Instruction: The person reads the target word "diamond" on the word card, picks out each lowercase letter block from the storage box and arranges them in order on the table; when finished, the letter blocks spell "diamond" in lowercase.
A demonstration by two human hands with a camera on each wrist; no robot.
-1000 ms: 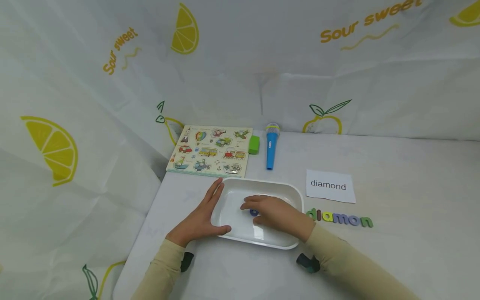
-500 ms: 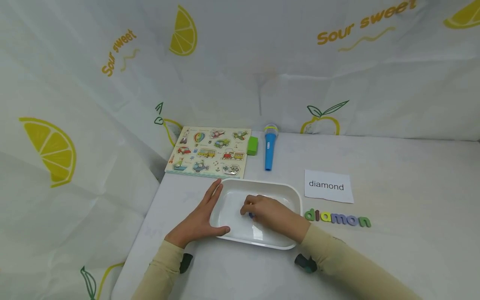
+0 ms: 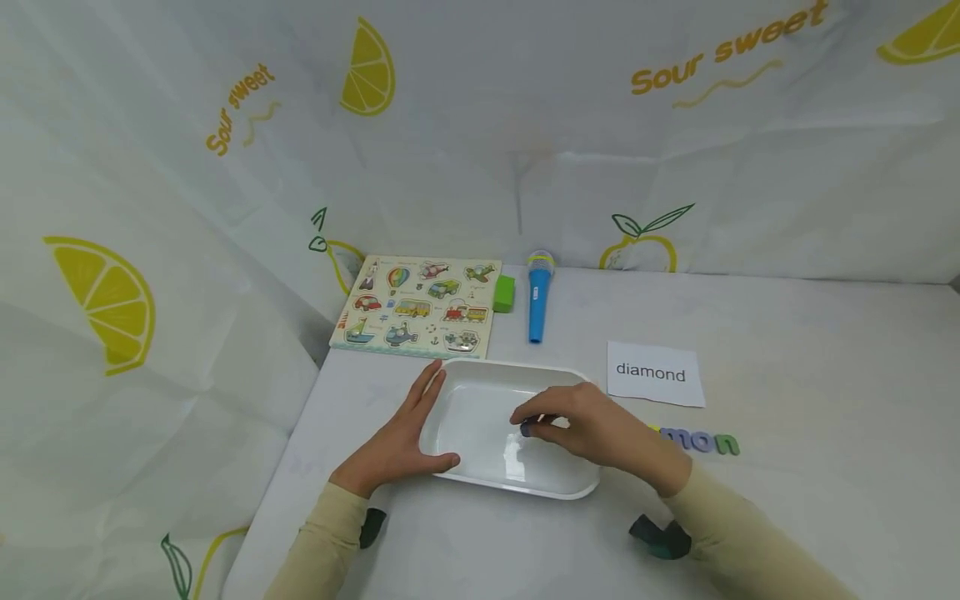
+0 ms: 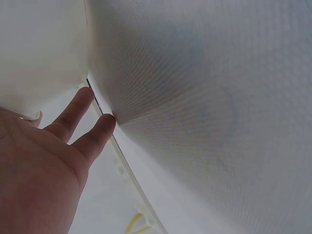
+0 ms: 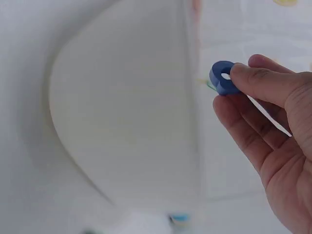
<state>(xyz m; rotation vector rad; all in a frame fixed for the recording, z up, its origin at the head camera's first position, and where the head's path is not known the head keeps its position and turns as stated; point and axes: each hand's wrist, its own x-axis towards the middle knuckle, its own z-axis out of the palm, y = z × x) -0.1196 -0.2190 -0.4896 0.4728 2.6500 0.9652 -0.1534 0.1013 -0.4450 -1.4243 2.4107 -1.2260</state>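
Observation:
My right hand (image 3: 600, 421) pinches a small blue letter piece (image 5: 221, 84) between thumb and fingers, over the white tray (image 3: 480, 487). A round hole shows in the piece in the right wrist view; part of it is hidden by the thumb. My left hand (image 3: 401, 446) lies at the tray's left side with fingers straight and thumb spread along the front rim. To the right of the tray, a row of coloured letters (image 3: 701, 441) is partly covered by my right hand and wrist. Above them lies a paper card (image 3: 656, 373) printed "diamond".
Behind the tray sit a vehicle picture puzzle board (image 3: 416, 307), a green block (image 3: 504, 294) and a blue toy microphone (image 3: 537, 298). A white curtain with lemon prints (image 3: 450, 167) hangs behind and to the left of the table.
My right hand has taken hold of the blue letter piece from the tray and moved it up and to the right. My left hand has stayed at the tray's left side.

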